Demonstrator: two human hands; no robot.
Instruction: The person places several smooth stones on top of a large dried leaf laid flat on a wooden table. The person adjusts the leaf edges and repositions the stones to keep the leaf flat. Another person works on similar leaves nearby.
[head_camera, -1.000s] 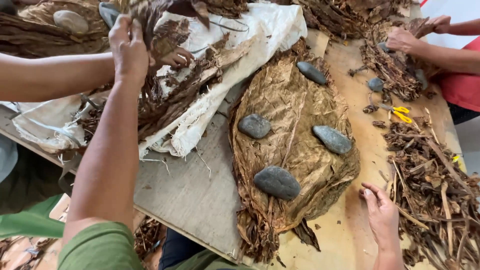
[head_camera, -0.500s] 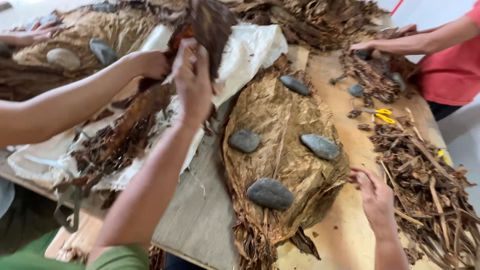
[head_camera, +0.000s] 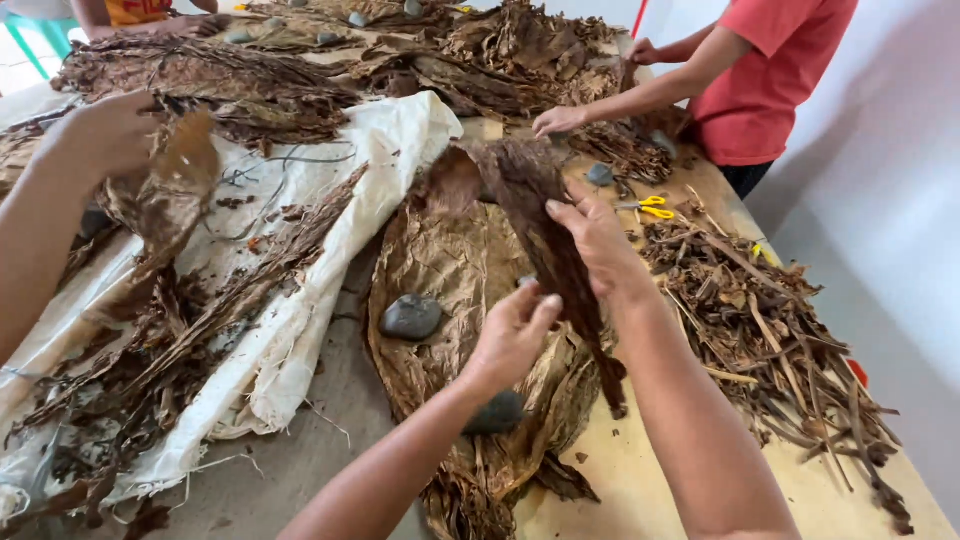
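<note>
Both my hands hold one long dark brown dried leaf (head_camera: 520, 190) above a stack of flattened tan leaves (head_camera: 450, 260). My right hand (head_camera: 597, 240) grips the leaf near its upper part. Lower down, my left hand (head_camera: 512, 338) pinches its edge. The leaf hangs down to about the table edge of the stack. Grey stones (head_camera: 411, 316) lie on the stack, one (head_camera: 497, 412) just under my left wrist.
A white sack cloth (head_camera: 300, 320) strewn with dark leaves lies to the left, where another person's hand (head_camera: 100, 130) holds a leaf. A heap of stems (head_camera: 770, 320) and yellow scissors (head_camera: 652, 207) lie to the right. A person in a red shirt (head_camera: 770, 70) works at the far end.
My left hand has brought a dark leaf from the pile on the white cloth over to the stack. My right hand rose from the table and took hold of the leaf.
</note>
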